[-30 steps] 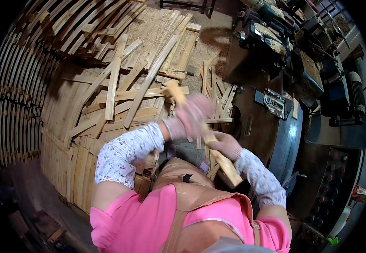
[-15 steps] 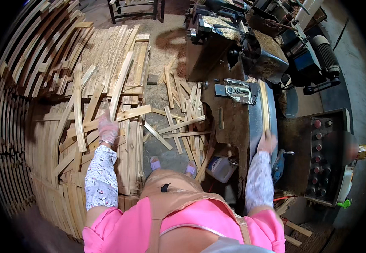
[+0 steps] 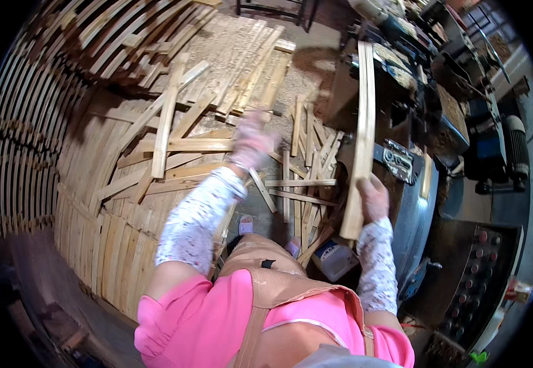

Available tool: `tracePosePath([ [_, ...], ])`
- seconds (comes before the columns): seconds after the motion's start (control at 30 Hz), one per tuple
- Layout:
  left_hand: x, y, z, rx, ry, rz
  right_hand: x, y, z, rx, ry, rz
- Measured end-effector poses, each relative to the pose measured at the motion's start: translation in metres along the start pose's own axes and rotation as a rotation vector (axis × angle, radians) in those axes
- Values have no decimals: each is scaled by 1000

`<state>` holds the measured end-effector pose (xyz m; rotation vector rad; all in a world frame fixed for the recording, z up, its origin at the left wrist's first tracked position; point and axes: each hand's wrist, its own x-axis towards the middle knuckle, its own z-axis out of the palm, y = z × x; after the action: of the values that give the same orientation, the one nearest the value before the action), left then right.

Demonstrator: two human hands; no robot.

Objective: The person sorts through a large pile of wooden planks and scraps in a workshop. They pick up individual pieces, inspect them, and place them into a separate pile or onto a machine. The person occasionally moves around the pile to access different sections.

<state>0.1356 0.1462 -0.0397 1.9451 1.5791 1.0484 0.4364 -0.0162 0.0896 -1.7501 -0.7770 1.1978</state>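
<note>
My right hand [image 3: 374,197] grips a long, pale wooden strip [image 3: 363,132] near its lower end. The strip is raised over the near side of the woodworking machine [image 3: 417,224], its far end pointing away from me. To the left, my left hand [image 3: 254,144], in a pinkish glove, is blurred by motion; its fingers look apart, with nothing seen in them. Below and left of it, loose wooden strips [image 3: 167,122] lie crossed on a stack of boards [image 3: 82,165]. Another wooden strip [image 3: 426,176] lies on the metal bed beside a bolted metal guide block [image 3: 400,161].
Tall stacks of slats [image 3: 27,147] rise at the far left. Offcuts [image 3: 300,184] litter the floor between stack and machine, near my feet. A whitish plastic jug [image 3: 335,260] stands under the machine. A control panel with buttons [image 3: 476,270] and a motor [image 3: 517,147] are at right.
My right hand has left the strip on the machine bed and now holds another one up. The bed strip sits farther in. My left hand has swung right, away from the pile; the view has shifted.
</note>
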Motion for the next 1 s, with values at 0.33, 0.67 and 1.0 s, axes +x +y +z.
tracePosePath([
  [0.33, -18, -224, -158, 852, 66, -349, -201, 223, -226, -1126, 887, 154],
  [0.67, -6, -99, -104, 249, -111, -640, 79, 119, -238, -1011, 976, -198],
  [1.0, 26, 38, -21, -340, -207, 29, 50, 10, 71, 65, 1, -65],
])
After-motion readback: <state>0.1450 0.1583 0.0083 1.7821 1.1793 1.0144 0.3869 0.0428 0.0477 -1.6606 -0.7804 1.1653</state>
